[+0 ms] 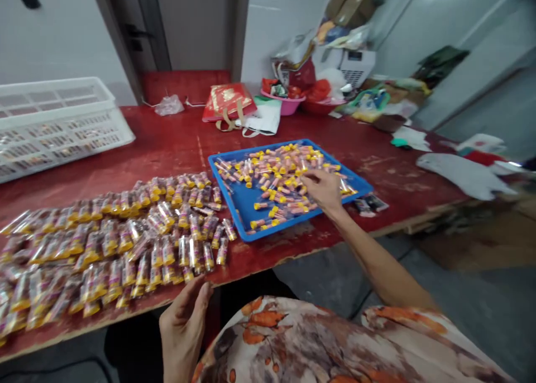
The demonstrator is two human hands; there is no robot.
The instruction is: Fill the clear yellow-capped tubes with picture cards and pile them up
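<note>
In the head view, a blue tray (239, 204) holds a loose heap of small pinkish tubes with yellow caps (288, 162). My right hand (324, 190) reaches over the tray's right side, fingertips pinched together among the tubes. Whatever is between those fingertips is too small to make out. At the table's front edge, my left hand (184, 319) is near the wrapped tubes, its thumb apart from the curled fingers and nothing visible in it. Rows of clear-wrapped tubes with yellow ends (121, 232) cover the left of the table.
The red table (176, 140) carries a white plastic crate (121, 123) at the far left. Behind the tray are a red bag (228, 99), a white bag (266, 118) and a pink basin (288, 106). Small dark packets (371, 204) lie beside the tray's right corner.
</note>
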